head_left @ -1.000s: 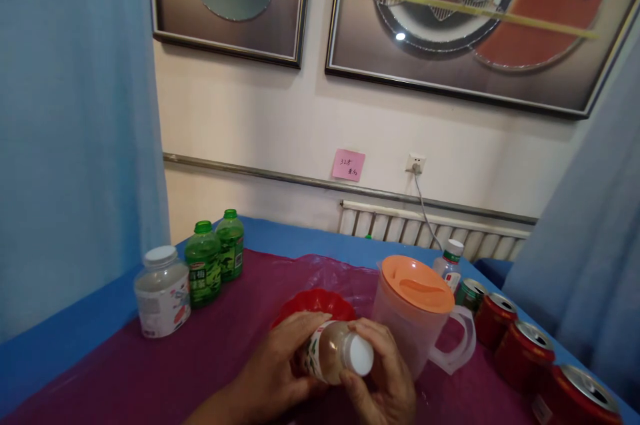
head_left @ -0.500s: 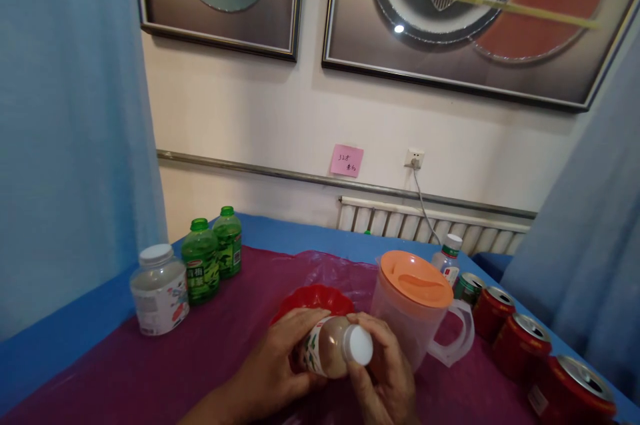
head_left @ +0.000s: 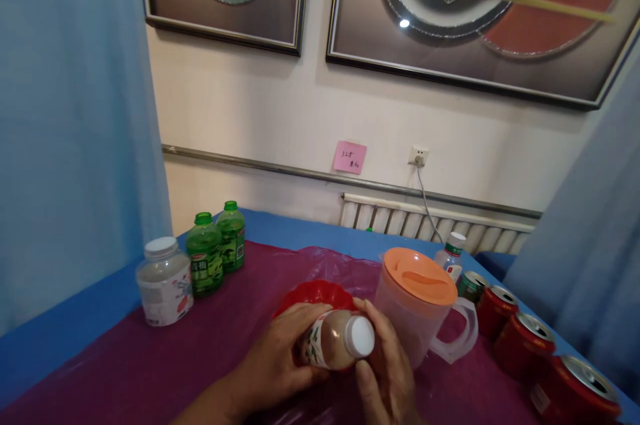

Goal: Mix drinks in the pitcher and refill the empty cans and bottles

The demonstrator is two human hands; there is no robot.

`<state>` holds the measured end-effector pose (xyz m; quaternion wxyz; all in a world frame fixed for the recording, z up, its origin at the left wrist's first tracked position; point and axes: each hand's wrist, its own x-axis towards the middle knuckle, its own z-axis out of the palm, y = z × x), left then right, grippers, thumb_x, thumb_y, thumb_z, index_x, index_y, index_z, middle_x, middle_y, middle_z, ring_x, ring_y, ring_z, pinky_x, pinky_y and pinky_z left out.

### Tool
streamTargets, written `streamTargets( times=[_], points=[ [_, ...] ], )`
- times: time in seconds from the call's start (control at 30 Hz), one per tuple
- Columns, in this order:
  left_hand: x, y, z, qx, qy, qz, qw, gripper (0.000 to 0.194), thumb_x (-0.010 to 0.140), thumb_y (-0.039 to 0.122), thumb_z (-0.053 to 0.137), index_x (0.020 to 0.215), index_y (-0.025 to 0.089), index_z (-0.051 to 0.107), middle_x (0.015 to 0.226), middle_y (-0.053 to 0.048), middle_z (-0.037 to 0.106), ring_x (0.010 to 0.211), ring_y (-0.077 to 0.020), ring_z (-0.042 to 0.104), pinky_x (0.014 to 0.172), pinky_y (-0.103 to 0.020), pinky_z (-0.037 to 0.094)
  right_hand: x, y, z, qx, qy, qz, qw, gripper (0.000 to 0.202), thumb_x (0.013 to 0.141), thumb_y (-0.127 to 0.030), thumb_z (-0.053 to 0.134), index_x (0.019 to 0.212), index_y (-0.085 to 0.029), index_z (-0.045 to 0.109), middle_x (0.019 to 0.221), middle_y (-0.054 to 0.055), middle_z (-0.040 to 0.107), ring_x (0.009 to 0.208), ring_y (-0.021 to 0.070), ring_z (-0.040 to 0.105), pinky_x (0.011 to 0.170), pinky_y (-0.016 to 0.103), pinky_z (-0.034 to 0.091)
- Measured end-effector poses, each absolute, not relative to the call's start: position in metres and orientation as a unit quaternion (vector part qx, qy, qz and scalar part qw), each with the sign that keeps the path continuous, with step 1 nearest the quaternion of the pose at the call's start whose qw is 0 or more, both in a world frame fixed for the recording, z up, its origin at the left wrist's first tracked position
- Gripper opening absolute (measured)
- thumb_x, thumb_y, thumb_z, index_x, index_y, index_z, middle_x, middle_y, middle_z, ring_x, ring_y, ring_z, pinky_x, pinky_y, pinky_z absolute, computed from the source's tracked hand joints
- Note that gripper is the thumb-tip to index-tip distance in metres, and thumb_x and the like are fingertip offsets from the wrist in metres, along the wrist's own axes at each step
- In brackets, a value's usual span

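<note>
A small bottle (head_left: 336, 339) with a white cap and a printed label is tilted, its cap pointing right. My left hand (head_left: 280, 361) is wrapped round its labelled body. Beside the cap is my right hand (head_left: 387, 361), its thumb and fingers apart around the cap without closing on it. A red scalloped bowl (head_left: 317, 291) lies behind and partly under the hands. Just right of my right hand stands a clear pitcher (head_left: 413, 305) with an orange lid.
On the purple sheet (head_left: 190, 351) at left stand a white-capped jar (head_left: 165, 288) and two green bottles (head_left: 205, 258). Along the right are a white-capped bottle (head_left: 450, 255), a green can (head_left: 471, 286) and several red cans (head_left: 525, 345). Blue curtains hang both sides.
My right hand's fingers and thumb have loosened from the white cap and spread apart. My left hand keeps hold of the bottle. The view has shifted slightly.
</note>
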<state>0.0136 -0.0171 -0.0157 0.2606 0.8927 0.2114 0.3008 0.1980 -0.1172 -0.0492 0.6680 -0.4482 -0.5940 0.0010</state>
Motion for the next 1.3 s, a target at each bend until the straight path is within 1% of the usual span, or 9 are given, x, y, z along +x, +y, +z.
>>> streamTargets(
  times=[0.13, 0.27, 0.37, 0.47, 0.57, 0.7, 0.97, 1.13, 1.3],
  points=[
    [0.015, -0.020, -0.014, 0.895, 0.208, 0.301, 0.256, 0.069, 0.074, 0.029, 0.084, 0.136, 0.030, 0.053, 0.134, -0.005, 0.066, 0.122, -0.0258, 0.061, 0.107, -0.039, 0.048, 0.204, -0.110, -0.053, -0.423, -0.602, 0.008, 0.677, 0.043, 0.098, -0.044, 0.055, 0.136, -0.023, 0.056, 0.127, 0.015, 0.066, 0.120, 0.0320, 0.064, 0.098, 0.050, 0.055],
    [0.016, -0.021, -0.011, 0.897, 0.205, 0.300, 0.253, 0.066, 0.076, 0.032, 0.083, 0.135, 0.029, 0.054, 0.132, -0.004, 0.067, 0.120, -0.0253, 0.062, 0.106, -0.039, 0.049, 0.206, -0.103, -0.059, -0.366, -0.607, 0.032, 0.705, 0.057, 0.091, -0.054, 0.065, 0.137, -0.022, 0.051, 0.122, 0.016, 0.067, 0.113, 0.0319, 0.067, 0.087, 0.045, 0.060],
    [0.015, -0.019, -0.013, 0.895, 0.209, 0.300, 0.257, 0.070, 0.073, 0.030, 0.084, 0.136, 0.029, 0.054, 0.134, -0.005, 0.066, 0.121, -0.0265, 0.062, 0.107, -0.040, 0.048, 0.202, -0.108, -0.058, -0.390, -0.598, 0.048, 0.699, 0.065, 0.096, -0.059, 0.055, 0.147, -0.020, 0.044, 0.133, 0.018, 0.062, 0.120, 0.0342, 0.064, 0.094, 0.050, 0.057],
    [0.014, -0.016, -0.017, 0.894, 0.210, 0.301, 0.256, 0.072, 0.072, 0.031, 0.085, 0.137, 0.029, 0.053, 0.136, -0.006, 0.065, 0.123, -0.0273, 0.061, 0.108, -0.042, 0.047, 0.200, -0.115, -0.053, -0.444, -0.588, 0.024, 0.676, 0.051, 0.101, -0.049, 0.048, 0.144, -0.023, 0.052, 0.135, 0.015, 0.062, 0.127, 0.0337, 0.059, 0.104, 0.053, 0.050],
    [0.014, -0.016, -0.019, 0.896, 0.209, 0.304, 0.248, 0.071, 0.074, 0.030, 0.085, 0.137, 0.029, 0.053, 0.137, -0.006, 0.065, 0.123, -0.0268, 0.061, 0.108, -0.041, 0.047, 0.201, -0.111, -0.051, -0.422, -0.589, 0.022, 0.689, 0.041, 0.098, -0.046, 0.056, 0.133, -0.023, 0.059, 0.126, 0.014, 0.066, 0.121, 0.0322, 0.063, 0.099, 0.050, 0.054],
    [0.014, -0.017, -0.019, 0.895, 0.211, 0.300, 0.252, 0.070, 0.074, 0.032, 0.084, 0.137, 0.029, 0.053, 0.135, -0.005, 0.066, 0.123, -0.0260, 0.061, 0.108, -0.040, 0.047, 0.203, -0.106, -0.054, -0.368, -0.598, 0.052, 0.710, 0.055, 0.092, -0.054, 0.064, 0.135, -0.021, 0.054, 0.122, 0.016, 0.066, 0.113, 0.0316, 0.067, 0.089, 0.046, 0.059],
    [0.013, -0.016, -0.019, 0.885, 0.224, 0.311, 0.263, 0.072, 0.071, 0.031, 0.087, 0.135, 0.029, 0.055, 0.134, -0.005, 0.066, 0.123, -0.0270, 0.061, 0.108, -0.041, 0.047, 0.207, -0.113, -0.049, -0.414, -0.633, -0.004, 0.654, 0.041, 0.100, -0.037, 0.055, 0.138, -0.025, 0.056, 0.129, 0.013, 0.067, 0.122, 0.0303, 0.063, 0.099, 0.046, 0.055],
    [0.014, -0.016, -0.018, 0.887, 0.220, 0.303, 0.270, 0.069, 0.073, 0.035, 0.085, 0.135, 0.029, 0.056, 0.133, -0.007, 0.067, 0.122, -0.0287, 0.062, 0.107, -0.043, 0.048, 0.203, -0.108, -0.049, -0.376, -0.589, 0.062, 0.713, 0.054, 0.092, -0.049, 0.067, 0.136, -0.021, 0.053, 0.124, 0.017, 0.066, 0.116, 0.0317, 0.066, 0.092, 0.047, 0.058],
    [0.012, -0.014, -0.020, 0.890, 0.220, 0.300, 0.264, 0.072, 0.072, 0.035, 0.085, 0.137, 0.029, 0.055, 0.135, -0.007, 0.066, 0.123, -0.0286, 0.061, 0.108, -0.044, 0.047, 0.199, -0.116, -0.047, -0.434, -0.599, 0.018, 0.672, 0.047, 0.101, -0.044, 0.051, 0.142, -0.023, 0.054, 0.134, 0.015, 0.064, 0.126, 0.0318, 0.060, 0.106, 0.051, 0.049]
  ],
)
